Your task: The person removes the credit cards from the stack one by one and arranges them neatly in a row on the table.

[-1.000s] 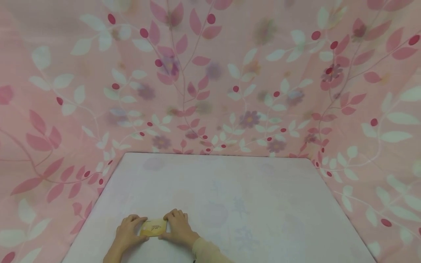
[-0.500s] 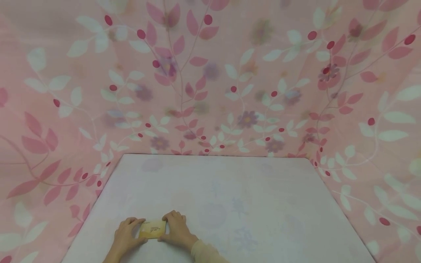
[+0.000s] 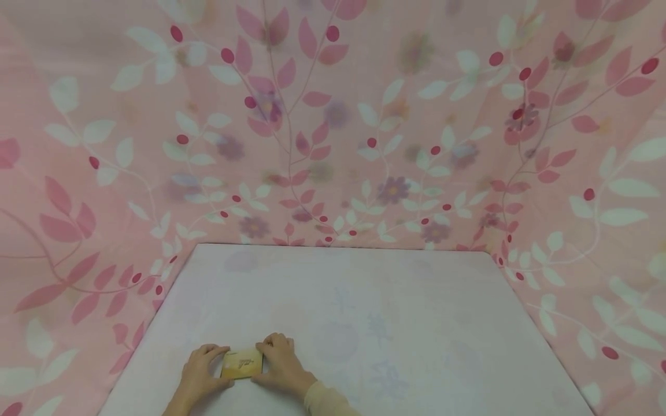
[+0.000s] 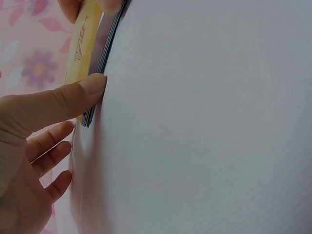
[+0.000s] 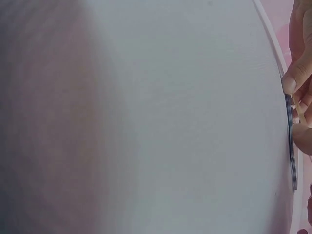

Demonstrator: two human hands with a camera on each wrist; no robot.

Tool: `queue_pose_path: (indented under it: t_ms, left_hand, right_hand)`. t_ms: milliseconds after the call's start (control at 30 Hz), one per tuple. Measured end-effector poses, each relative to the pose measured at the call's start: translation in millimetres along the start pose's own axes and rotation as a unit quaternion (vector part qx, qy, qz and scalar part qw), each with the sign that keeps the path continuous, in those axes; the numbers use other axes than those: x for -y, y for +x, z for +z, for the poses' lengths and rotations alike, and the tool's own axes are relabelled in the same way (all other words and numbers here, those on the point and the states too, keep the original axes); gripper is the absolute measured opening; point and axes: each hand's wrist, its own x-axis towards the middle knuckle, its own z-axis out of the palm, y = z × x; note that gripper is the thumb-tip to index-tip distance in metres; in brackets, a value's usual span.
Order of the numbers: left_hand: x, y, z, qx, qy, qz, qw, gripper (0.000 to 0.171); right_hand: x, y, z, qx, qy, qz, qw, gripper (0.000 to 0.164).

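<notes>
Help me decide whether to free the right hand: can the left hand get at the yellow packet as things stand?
Likely yes: the left hand already touches one end of the yellow packet, with nothing visible between them. The right hand is at the opposite end.

Dim light, faint shadows on table (image 3: 447,341); right wrist view blurred at left

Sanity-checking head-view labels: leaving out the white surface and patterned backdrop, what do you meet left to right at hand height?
Person's bare left hand → flat yellow rectangular item with dark print → person's bare right hand → beige cloth sleeve.
</notes>
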Motion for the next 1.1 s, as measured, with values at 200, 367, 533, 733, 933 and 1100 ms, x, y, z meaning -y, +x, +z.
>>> queue_pose_path:
  t_ms: [200, 367, 533, 733, 933, 1100]
  left_hand:
    - [1.8, 2.0, -0.9, 0.005, -0.024, -0.002, 0.9997, 0.068]
    - [-2.8, 3.8, -1.9, 0.005, -0.029, -0.003, 0.9996, 0.068]
    - [-12.7, 5.5, -7.2, -0.003, -0.03, 0.014, 0.9995, 0.066]
    - [-20.0, 7.2, -12.6, -0.003, -0.049, 0.023, 0.9985, 0.064]
    - [-27.9, 7.5, -16.8, 0.001, -0.06, 0.022, 0.998, 0.064]
    - [-36.1, 7.2, -17.7, -0.013, -0.068, 0.029, 0.9972, 0.062]
  right_hand:
    - [-2.6, -0.6, -5.4, -0.002, 0.01, -0.008, 1.0, 0.059]
    - [-5.2, -0.4, -11.6, 0.006, -0.001, -0.006, 1.0, 0.06]
    - [-7.3, 1.1, -20.6, 0.02, -0.014, 0.005, 1.0, 0.061]
    - [-9.5, 3.0, -31.0, 0.002, -0.027, -0.008, 1.0, 0.06]
    - [-10.4, 3.4, -41.4, -0.005, -0.019, -0.008, 1.0, 0.058]
    - [-12.3, 2.8, -50.6, -0.003, -0.007, -0.001, 1.0, 0.058]
